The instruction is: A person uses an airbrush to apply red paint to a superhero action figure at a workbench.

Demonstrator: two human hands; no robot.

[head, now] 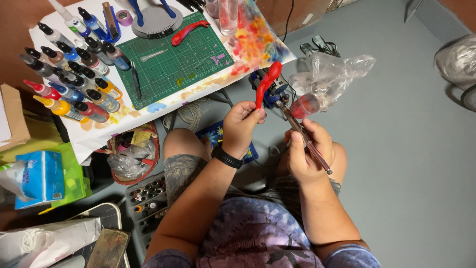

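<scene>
Red fish-shaped piece (267, 83) stands upright in the person's left hand (241, 124), whose fingers are closed around its lower end, held in the air over the lap and just past the front edge of the table (89, 144). The right hand (306, 151) is wrapped around a slim airbrush (303, 136), its small cup (304, 105) showing red colour inside; the tip points toward the piece and sits near it, though whether it is spraying cannot be told. The piece already looks red over all the surface in view, so the colouring seems well along; its far side is hidden. A second red piece (190, 31) of like shape lies on the green cutting mat (173, 59), which looks finished or set aside.

Room on the table is tight: paint bottles (69, 74) crowd its left part, and the paint-stained paper (253, 39) reaches to the corner. To the right the grey floor (406, 149) gives open space, with only a crumpled clear plastic bag (332, 74) near the hands. Below left, a basket (134, 156) and a tray of small jars (148, 198) hem in the knee.
</scene>
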